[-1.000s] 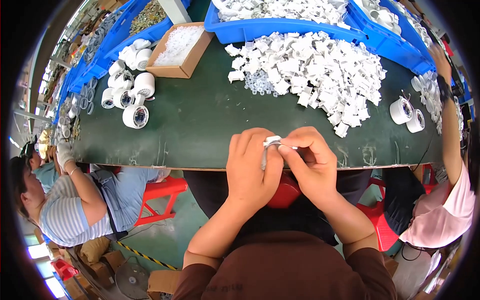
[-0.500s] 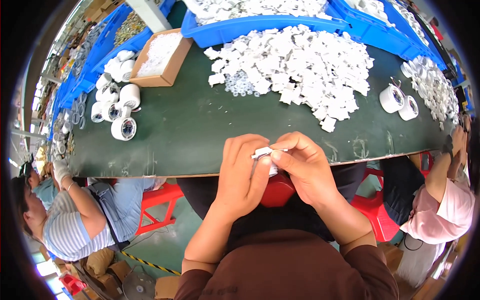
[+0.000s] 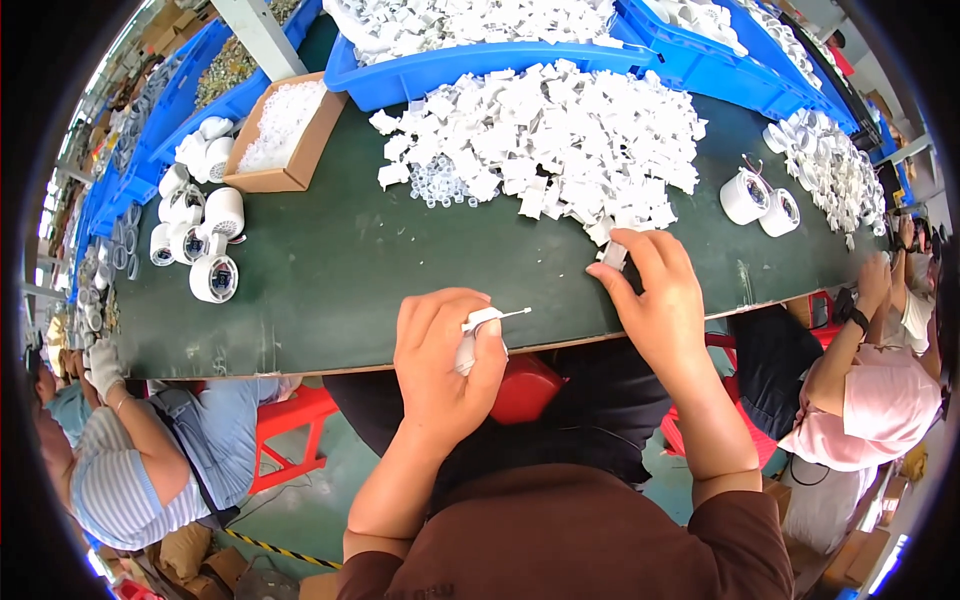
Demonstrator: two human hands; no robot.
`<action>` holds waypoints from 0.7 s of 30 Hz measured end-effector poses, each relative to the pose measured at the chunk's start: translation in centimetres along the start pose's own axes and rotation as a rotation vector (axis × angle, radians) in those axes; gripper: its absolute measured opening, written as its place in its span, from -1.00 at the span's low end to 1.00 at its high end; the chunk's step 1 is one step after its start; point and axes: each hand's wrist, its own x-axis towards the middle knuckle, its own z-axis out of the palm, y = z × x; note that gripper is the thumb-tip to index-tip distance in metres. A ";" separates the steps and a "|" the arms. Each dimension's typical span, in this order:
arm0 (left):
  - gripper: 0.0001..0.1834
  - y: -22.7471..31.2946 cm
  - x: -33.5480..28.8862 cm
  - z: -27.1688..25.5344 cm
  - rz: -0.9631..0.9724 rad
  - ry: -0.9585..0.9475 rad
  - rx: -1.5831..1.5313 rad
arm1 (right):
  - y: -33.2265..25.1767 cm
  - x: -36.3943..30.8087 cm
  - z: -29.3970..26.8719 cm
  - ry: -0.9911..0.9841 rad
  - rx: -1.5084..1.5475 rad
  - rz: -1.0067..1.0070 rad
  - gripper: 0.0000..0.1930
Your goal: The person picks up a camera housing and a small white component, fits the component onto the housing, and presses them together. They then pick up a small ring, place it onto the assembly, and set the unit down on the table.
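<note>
Left hand: the left hand [image 3: 440, 365] is curling closed near the table's near edge, pinching a small white plastic part [image 3: 470, 340] between thumb and fingers; a thin white pin is sticking out of the part toward 3 o'clock.
Right hand: the right hand [image 3: 655, 295] is reaching forward at 2 o'clock from the left hand, its fingertips [image 3: 612, 268] pressing together on a white piece [image 3: 613, 254] at the near rim of the pile.
Pile: a wide heap of white plastic pieces [image 3: 560, 135] is lying on the table at 12 o'clock from the hands, touching the right hand's fingertips.
Table: the dark green table [image 3: 320, 270] is carrying everything named here.
Rings: a small cluster of clear rings [image 3: 437, 183] is sitting at the pile's left side.
Bin: a blue bin [image 3: 480, 65] full of white parts is standing behind the pile at 12 o'clock.
Box: a cardboard box [image 3: 280, 135] of white bits is lying at 10 o'clock from the left hand.
Rolls, left: white rolls [image 3: 200, 230] are bunching just beside the box, at 9 o'clock from the pile.
Rolls, right: two white rolls [image 3: 760, 200] are standing at 2 o'clock from the right hand.
Neighbours: one person in a striped shirt [image 3: 130, 470] is sitting at 8 o'clock, another person in pink [image 3: 880, 400] at 4 o'clock.
</note>
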 end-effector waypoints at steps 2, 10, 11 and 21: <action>-0.91 0.2 -0.1 -0.1 -0.016 -0.020 0.009 | -0.1 0.1 0.0 -0.051 0.010 0.025 -0.68; -0.91 0.0 -0.2 -0.8 -0.036 -0.040 -0.032 | 1.3 1.7 -2.0 -0.246 0.472 0.325 -0.78; -0.91 0.0 -0.2 -0.8 -0.039 -0.035 -0.026 | 1.9 1.7 -2.1 -0.288 0.501 0.352 -0.79; -0.82 1.3 0.1 0.8 -0.223 -0.213 -0.513 | -3.3 -0.4 0.8 -0.183 0.677 -0.156 -0.65</action>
